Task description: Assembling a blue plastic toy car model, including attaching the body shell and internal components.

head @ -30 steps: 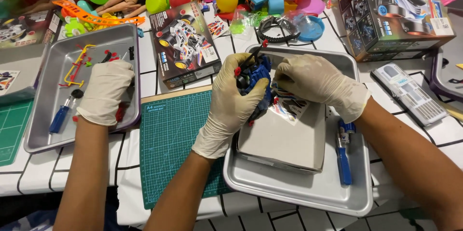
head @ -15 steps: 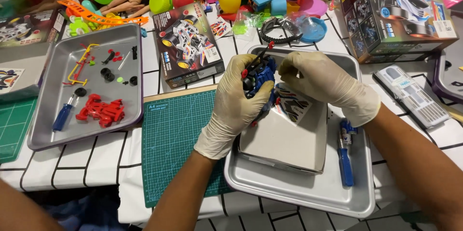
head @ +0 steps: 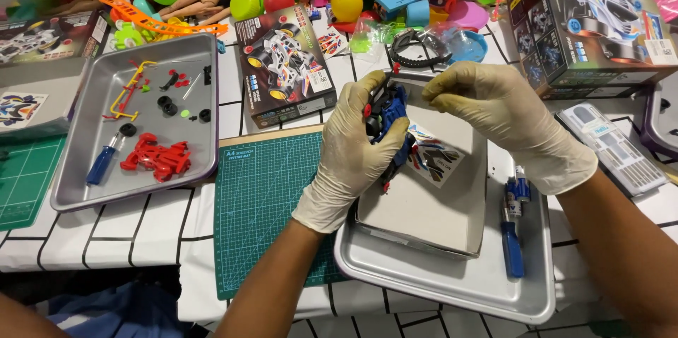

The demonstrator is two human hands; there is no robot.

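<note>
Head view: left hand [head: 357, 147], gloved, grips a blue toy car [head: 388, 122] above the far edge of a metal tray [head: 452, 288]. Right hand [head: 505, 115], fingertips pressed together, pinches at the car's top. Screwdriver [head: 512, 239] lies along the tray's right edge.

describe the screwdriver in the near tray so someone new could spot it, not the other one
Start at the metal tray nearest the camera, under the gloved hands, with a grey cardboard box in it. Along the tray's right side, beside that box, lies the blue-handled screwdriver. The other screwdriver sits in the left tray beside red plastic parts.
</note>
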